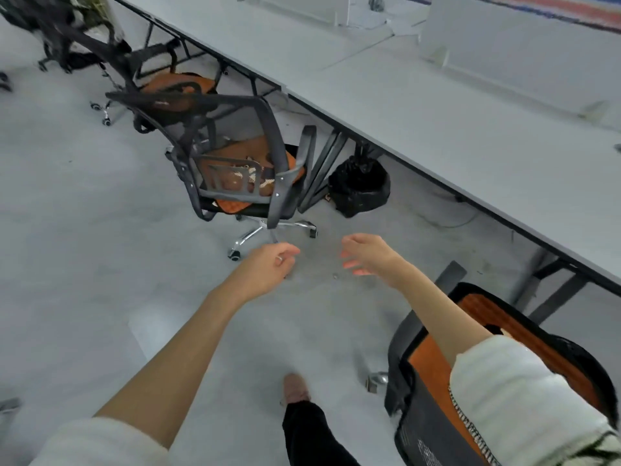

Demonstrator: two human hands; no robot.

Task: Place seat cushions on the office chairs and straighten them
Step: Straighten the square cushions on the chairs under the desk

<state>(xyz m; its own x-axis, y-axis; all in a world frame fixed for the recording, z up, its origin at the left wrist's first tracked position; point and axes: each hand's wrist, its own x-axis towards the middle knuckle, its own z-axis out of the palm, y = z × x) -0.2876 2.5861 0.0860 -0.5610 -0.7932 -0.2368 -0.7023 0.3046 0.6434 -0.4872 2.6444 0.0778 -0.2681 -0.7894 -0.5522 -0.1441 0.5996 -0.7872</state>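
Reaching our left hand (pixel 274 264) and right hand (pixel 361 253), both loose, empty, toward middle black mesh chair (pixel 235 129); its soft orange quilted cushion (pixel 248 169) looks light, floppy: we'd pinch edges.

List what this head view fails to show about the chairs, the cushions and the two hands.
- Middle chair's cushion: mostly behind the mesh backrest, so whether it lies straight is unclear.
- Far chair's cushion: partly behind that backrest's top, and blurred.
- Near chair's cushion: crossed by the right sleeve, chair cut by the frame's edge.
- Left hand and right hand: empty, fingers motion-blurred.
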